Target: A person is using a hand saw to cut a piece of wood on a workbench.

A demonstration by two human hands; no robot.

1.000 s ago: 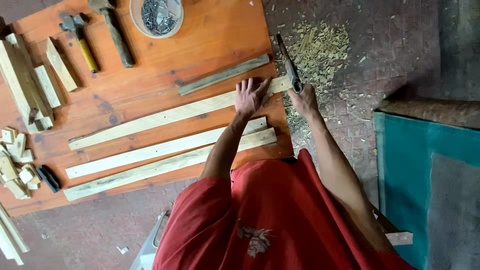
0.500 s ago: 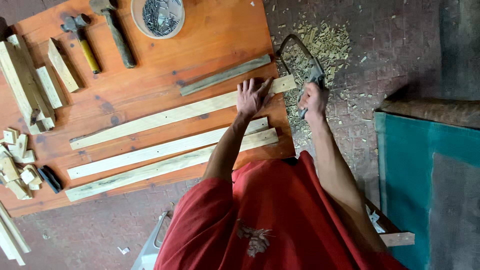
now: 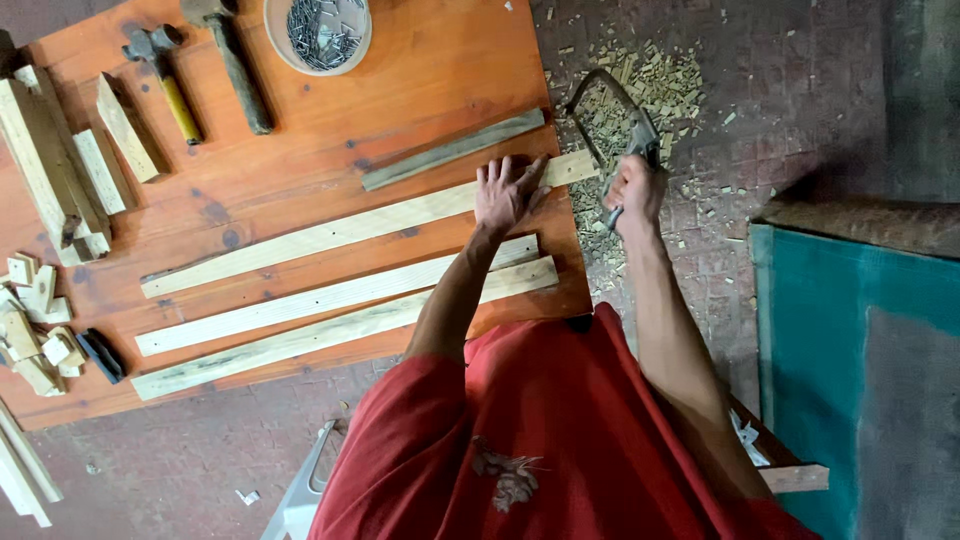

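Across the orange table (image 3: 300, 180), the long pale strip (image 3: 350, 232) runs from 8 o'clock up to 2 o'clock, its right end overhanging the edge. Left hand (image 3: 505, 195) lies flat and spread on the strip, clasping nothing; right hand (image 3: 632, 190), at 3 o'clock from it, is clenched on the hacksaw (image 3: 610, 125) handle. The blade's contact with the wood is hard to make out

We see our left hand (image 3: 505, 192) on a pale, matt raw wood strip (image 3: 350, 230); our right hand (image 3: 634, 187) grips a dull metal saw (image 3: 612, 110). At nine o'clock, the smooth orange-stained wooden board (image 3: 430, 80) looks scuffed.
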